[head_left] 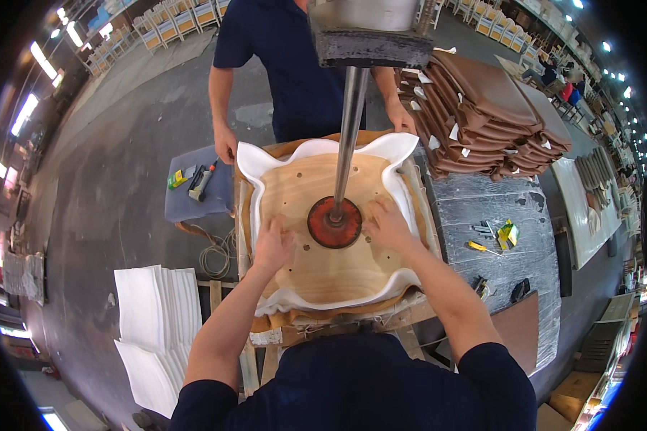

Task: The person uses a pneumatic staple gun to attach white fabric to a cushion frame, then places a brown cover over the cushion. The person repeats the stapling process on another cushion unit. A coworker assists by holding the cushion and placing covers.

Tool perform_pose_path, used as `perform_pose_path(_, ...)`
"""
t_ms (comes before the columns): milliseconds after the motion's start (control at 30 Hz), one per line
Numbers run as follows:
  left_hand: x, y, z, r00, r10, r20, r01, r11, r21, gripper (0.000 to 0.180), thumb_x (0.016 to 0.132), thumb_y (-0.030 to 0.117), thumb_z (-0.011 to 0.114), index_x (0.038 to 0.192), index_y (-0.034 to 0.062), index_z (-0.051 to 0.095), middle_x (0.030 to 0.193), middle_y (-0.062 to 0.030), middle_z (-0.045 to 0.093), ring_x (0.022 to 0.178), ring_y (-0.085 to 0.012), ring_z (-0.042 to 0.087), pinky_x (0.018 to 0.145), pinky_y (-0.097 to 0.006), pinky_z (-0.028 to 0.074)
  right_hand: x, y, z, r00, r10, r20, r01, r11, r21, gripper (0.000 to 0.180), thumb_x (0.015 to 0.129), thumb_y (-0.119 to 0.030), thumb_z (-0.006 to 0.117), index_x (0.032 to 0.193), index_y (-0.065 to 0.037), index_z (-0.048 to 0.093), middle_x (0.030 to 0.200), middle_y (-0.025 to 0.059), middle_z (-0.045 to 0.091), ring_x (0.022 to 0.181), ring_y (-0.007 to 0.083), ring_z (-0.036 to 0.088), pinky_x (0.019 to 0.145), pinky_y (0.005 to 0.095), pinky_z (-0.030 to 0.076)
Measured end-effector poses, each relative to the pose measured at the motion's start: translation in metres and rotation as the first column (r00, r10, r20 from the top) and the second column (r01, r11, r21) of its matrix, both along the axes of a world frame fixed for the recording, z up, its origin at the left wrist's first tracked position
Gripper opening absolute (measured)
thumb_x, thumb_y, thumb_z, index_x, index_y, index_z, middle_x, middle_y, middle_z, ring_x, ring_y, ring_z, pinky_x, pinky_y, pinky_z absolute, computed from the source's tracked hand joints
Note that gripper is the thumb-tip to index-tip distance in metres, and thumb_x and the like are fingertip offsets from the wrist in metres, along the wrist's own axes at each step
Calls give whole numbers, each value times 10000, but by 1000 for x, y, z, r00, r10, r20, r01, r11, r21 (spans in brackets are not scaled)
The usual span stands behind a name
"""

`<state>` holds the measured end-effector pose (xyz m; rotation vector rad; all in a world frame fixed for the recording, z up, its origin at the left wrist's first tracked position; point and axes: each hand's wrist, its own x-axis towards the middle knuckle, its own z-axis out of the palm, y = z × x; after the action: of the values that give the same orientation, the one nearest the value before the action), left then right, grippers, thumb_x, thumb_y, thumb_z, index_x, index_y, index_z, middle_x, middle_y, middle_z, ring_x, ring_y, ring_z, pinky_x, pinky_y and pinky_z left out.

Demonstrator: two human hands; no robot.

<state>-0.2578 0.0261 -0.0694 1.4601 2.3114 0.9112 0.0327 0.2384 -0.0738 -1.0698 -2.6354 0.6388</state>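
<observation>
A pale wooden seat board (316,274) lies on a layer of white foam (280,298), with brown covering material (323,320) showing beneath the foam. The foam's edges curl up around the board. A round red press plate (334,235) at the end of a metal rod (349,129) rests on the board's middle. Left of the plate, my left hand (274,244) is over the board, its fingers loosely apart and a little blurred. My right hand (388,226) is beside the plate's right edge, fingers spread. Neither hand shows anything held.
Across from me, a co-worker's hands (225,144) are at the foam's far corners. Brown upholstered covers (489,108) are stacked at right. A wrapped table (510,287) bears a yellow screwdriver (482,247). A tool (203,181) lies on the blue-grey stool (183,208). White foam sheets (154,309) stand lower left.
</observation>
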Motion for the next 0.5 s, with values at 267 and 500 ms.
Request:
perform_pose_path(267, 47, -70, -35, 926, -290, -243, 263, 955, -138, 761, 1016, 242, 735, 1679, 7, 444, 1774, -325, 300, 1643, -547, 291, 1370, -631, 220, 56, -74, -31, 987, 152, -57, -142, 977, 158, 744, 990, -443, 731, 1612, -75, 553, 1689, 298, 461, 1603, 525, 382, 1321, 648, 301)
perform_pose_path(500, 47, -69, -33, 935, -263, -238, 235, 962, -141, 769, 1014, 337, 713, 1675, 34, 463, 1773, -317, 305, 1637, -557, 290, 1351, -653, 232, 51, -71, -21, 988, 152, -32, -144, 971, 194, 740, 956, -436, 741, 1575, -62, 583, 1669, 279, 484, 1590, 514, 398, 1313, 630, 313)
